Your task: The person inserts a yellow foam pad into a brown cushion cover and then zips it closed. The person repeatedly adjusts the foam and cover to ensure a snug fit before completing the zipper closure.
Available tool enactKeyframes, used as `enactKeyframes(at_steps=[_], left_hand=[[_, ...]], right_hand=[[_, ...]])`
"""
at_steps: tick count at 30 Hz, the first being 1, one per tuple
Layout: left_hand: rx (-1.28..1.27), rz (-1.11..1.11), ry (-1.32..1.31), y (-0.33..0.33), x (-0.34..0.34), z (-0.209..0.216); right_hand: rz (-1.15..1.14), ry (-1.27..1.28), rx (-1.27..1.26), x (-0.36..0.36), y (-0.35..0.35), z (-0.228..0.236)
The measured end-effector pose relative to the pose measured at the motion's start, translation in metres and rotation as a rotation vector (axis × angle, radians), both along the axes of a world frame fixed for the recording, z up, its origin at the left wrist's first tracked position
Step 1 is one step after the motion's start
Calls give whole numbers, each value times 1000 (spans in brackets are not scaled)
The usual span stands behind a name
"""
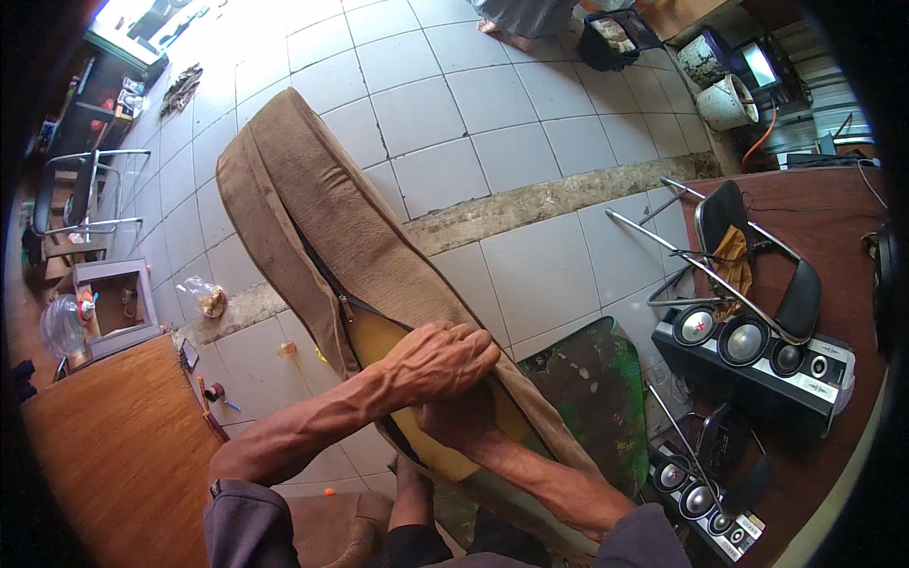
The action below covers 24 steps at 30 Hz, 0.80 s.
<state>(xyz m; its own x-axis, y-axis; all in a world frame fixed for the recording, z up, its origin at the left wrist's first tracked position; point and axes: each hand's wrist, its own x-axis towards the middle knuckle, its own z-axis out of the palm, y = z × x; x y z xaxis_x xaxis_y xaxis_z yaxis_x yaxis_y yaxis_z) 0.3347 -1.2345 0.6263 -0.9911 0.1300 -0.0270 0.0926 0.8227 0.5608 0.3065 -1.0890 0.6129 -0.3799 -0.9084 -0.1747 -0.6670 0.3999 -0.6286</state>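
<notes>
A long brown fabric cushion cover [331, 199] lies slantwise in front of me, its zip partly undone. Yellow foam [374, 341] shows through the opening, and the zip slider [346, 305] sits at the far end of that gap. My left hand [443, 358] is closed, fingers curled over the cover's right edge beside the opening. Just below it, my right hand [461, 417] reaches into the opening against the foam. The left hand and wrist partly cover it, so its fingers are hidden.
Two black-and-silver speaker boxes [696, 407] and metal-framed chairs [724, 251] stand at right. A wooden tabletop [118, 454] is at left, near a plastic bag [204, 298] on the tiled floor [417, 104]. Someone's foot [511, 38] shows at the top, near a black bin [606, 43].
</notes>
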Motion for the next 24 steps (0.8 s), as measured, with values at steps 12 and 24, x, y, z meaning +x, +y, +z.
enactKeyframes(at_steps=[12,24], left_hand=[[301,36,-63,1,-8,7],[109,254,354,33,62,-35]], right_hand=[[87,-40,159,-2,7,7],[112,-2,224,12,0,12]])
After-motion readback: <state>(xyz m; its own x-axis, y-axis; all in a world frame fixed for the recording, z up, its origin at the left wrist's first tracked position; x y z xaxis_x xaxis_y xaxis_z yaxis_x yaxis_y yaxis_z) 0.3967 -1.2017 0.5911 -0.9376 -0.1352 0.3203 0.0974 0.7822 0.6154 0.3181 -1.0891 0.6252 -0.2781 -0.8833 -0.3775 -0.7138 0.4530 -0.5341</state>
